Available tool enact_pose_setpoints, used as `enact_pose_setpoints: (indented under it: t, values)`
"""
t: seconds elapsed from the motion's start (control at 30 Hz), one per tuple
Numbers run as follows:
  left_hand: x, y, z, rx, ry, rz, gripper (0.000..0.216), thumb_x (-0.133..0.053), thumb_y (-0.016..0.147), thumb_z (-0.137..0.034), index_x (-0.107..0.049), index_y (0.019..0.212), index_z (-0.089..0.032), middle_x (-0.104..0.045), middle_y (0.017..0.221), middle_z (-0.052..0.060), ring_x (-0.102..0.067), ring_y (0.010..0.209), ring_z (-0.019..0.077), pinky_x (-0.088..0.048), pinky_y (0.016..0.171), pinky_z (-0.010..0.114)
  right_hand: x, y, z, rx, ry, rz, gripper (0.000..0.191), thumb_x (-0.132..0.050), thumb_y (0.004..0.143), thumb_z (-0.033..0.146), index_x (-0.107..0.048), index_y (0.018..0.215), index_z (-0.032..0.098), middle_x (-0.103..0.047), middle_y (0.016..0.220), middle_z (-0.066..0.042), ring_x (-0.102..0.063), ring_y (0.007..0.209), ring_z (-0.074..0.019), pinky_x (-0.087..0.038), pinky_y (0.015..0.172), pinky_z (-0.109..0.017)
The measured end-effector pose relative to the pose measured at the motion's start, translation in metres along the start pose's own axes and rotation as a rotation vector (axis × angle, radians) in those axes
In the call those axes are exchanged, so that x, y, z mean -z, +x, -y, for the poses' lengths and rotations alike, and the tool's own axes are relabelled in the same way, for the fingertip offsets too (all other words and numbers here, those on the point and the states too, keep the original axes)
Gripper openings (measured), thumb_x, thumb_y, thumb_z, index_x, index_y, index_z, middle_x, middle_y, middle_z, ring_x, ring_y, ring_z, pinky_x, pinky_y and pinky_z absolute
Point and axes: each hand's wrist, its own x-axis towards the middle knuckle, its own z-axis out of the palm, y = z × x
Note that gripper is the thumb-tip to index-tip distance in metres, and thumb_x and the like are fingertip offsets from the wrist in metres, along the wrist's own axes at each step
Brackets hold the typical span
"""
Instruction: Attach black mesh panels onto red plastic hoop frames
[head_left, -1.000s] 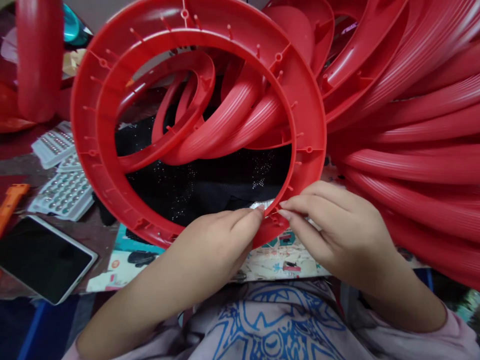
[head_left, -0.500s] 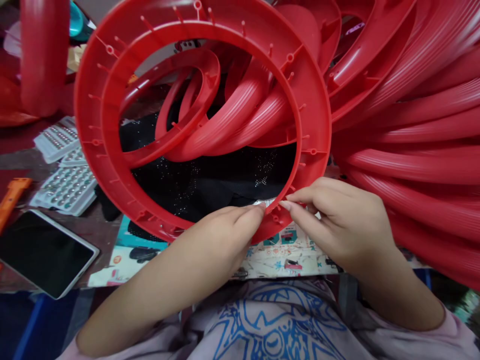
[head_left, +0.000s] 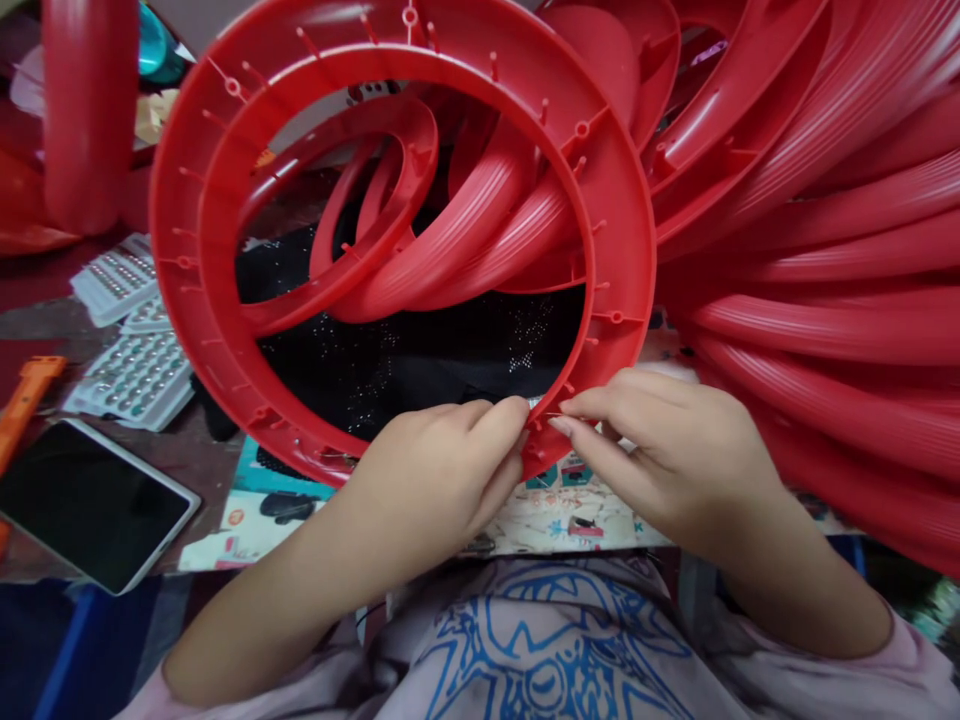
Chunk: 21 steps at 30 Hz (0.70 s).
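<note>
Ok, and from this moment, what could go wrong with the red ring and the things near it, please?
The right hand pinches a thin strand; so fine a piece might slip away and be hard to find.
The red ring could shift if the left hand, at its lower rim, loosens.
White trays of small shiny pieces lie by the ring's left side; a swing might knock them.

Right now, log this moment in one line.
left hand: holding red ring | right hand: pinching thin strand | black cloth: seen through ring
</note>
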Motion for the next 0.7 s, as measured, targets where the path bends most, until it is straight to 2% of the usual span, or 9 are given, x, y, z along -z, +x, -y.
enact_pose_setpoints:
  t: [0.07, 0.13, 0.23, 0.43, 0.6, 0.7]
  values:
    - [0.0, 0.001, 0.001, -0.012, 0.042, 0.017, 0.022, -0.034, 0.096, -0.021, -0.053, 0.086, -0.017, -0.059, 0.066, 0.002, -0.059, 0.056, 0.0194, -0.038, 0.049, 0.028, 0.004, -0.001, 0.0, 0.039, -0.015, -0.083, 0.011, -0.059, 0.091, 0.019, -0.07, 0.087, 0.018, -0.069, 0.073, -0.001, -0.061, 0.066, -0.0146, -0.042, 0.059, -0.029]
    - [0.0, 0.001, 0.001, -0.012, 0.015, 0.042, 0.02, -0.036, 0.095, -0.019, -0.051, 0.083, -0.017, -0.058, 0.065, 0.0, -0.057, 0.054, 0.0174, -0.036, 0.048, 0.027, 0.006, -0.001, 0.0, 0.062, -0.039, -0.141, 0.01, -0.061, 0.088, 0.015, -0.069, 0.084, 0.018, -0.069, 0.073, -0.002, -0.062, 0.067, -0.0155, -0.043, 0.062, -0.029]
    - [0.0, 0.001, 0.0, -0.027, -0.055, 0.043, 0.016, -0.039, 0.093, -0.016, -0.049, 0.081, -0.017, -0.057, 0.067, 0.0, -0.055, 0.055, 0.0149, -0.037, 0.05, 0.025, 0.005, -0.001, -0.001, 0.093, -0.053, -0.144, 0.015, -0.061, 0.087, 0.013, -0.068, 0.075, 0.019, -0.067, 0.07, -0.003, -0.06, 0.063, -0.016, -0.043, 0.06, -0.03]
    - [0.001, 0.0, 0.0, -0.082, -0.019, -0.022, 0.02, -0.037, 0.092, -0.014, -0.046, 0.075, -0.019, -0.054, 0.064, -0.001, -0.052, 0.054, 0.0145, -0.038, 0.049, 0.025, 0.002, 0.005, -0.009, 0.038, 0.018, -0.151, 0.009, -0.062, 0.09, 0.021, -0.07, 0.088, 0.02, -0.068, 0.074, -0.001, -0.061, 0.066, -0.0124, -0.043, 0.056, -0.026]
    - [0.004, 0.0, 0.003, -0.136, 0.05, -0.02, 0.021, -0.036, 0.09, -0.012, -0.049, 0.075, -0.019, -0.053, 0.061, -0.002, -0.051, 0.05, 0.0147, -0.035, 0.047, 0.026, 0.005, 0.008, -0.011, -0.021, 0.06, -0.128, 0.007, -0.066, 0.087, 0.021, -0.068, 0.08, 0.022, -0.069, 0.07, 0.002, -0.062, 0.063, -0.0115, -0.041, 0.053, -0.025]
    - [0.003, -0.001, 0.004, -0.135, 0.06, -0.05, 0.021, -0.035, 0.091, -0.013, -0.052, 0.081, -0.017, -0.057, 0.062, 0.0, -0.056, 0.052, 0.0161, -0.038, 0.048, 0.026, 0.004, 0.007, -0.011, -0.054, 0.101, -0.142, 0.012, -0.067, 0.085, 0.019, -0.065, 0.074, 0.022, -0.068, 0.068, 0.003, -0.062, 0.062, -0.0107, -0.041, 0.052, -0.024]
